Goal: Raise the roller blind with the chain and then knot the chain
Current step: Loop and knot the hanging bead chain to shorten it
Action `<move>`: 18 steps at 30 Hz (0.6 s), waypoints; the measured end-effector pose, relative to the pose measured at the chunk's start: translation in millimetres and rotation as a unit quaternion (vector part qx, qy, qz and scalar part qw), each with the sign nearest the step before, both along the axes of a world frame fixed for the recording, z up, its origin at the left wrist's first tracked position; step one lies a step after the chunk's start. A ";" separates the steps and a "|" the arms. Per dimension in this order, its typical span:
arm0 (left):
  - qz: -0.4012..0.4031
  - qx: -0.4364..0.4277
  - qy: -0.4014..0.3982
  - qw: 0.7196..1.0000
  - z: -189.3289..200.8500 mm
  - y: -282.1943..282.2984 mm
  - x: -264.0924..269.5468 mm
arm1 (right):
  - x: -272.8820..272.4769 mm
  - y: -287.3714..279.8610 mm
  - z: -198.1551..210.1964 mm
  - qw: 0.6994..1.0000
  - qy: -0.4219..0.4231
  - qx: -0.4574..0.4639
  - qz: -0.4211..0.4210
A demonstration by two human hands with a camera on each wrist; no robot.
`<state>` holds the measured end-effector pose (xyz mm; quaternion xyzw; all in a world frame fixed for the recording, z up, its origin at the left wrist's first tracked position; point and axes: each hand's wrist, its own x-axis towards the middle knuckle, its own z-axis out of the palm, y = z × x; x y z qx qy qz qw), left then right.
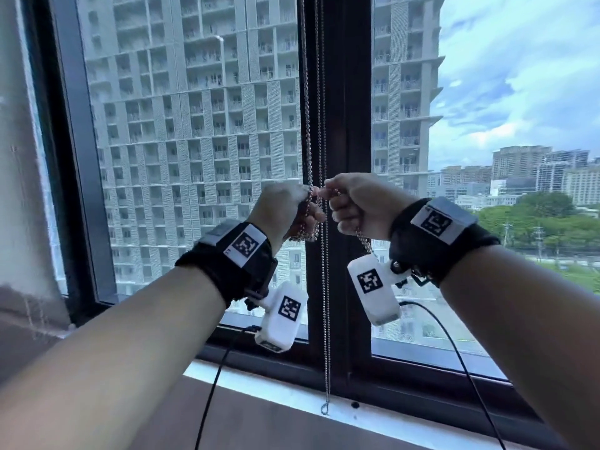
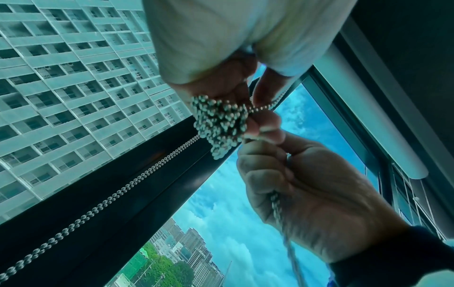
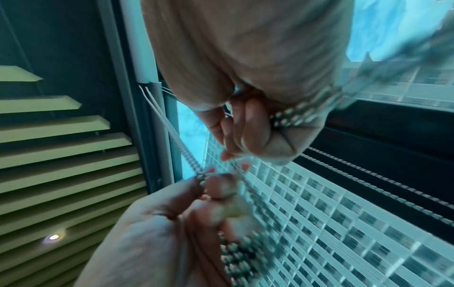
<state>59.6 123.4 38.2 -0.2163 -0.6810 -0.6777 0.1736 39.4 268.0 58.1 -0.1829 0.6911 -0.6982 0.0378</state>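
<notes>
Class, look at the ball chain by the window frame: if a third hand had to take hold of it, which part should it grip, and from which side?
Probably the two straight strands of the ball chain above the left hand and right hand. They hang taut and parallel against the window frame, so pinch them from the room side; the beads give purchase. The bunched loops are already tangled in the fingers.

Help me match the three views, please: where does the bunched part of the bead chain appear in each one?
Head: at centre, the bunched chain below the left hand.
Left wrist: centre, slightly above the middle.
Right wrist: bottom centre, blurred.
Shared landmark: the dark window mullion.
</notes>
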 end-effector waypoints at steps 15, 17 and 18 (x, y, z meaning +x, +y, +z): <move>0.202 -0.062 0.123 0.970 -10.5 4.2 -13.5 | 25.6 -7.2 15.9 0.994 0.087 0.030 -0.056; 0.212 -0.053 0.127 0.968 -11.6 6.6 -11.4 | 27.5 -7.6 14.5 0.997 0.066 0.003 -0.035; 0.198 -0.038 0.124 0.972 -10.6 6.5 -12.3 | 29.0 -8.7 14.1 0.998 0.058 -0.001 -0.030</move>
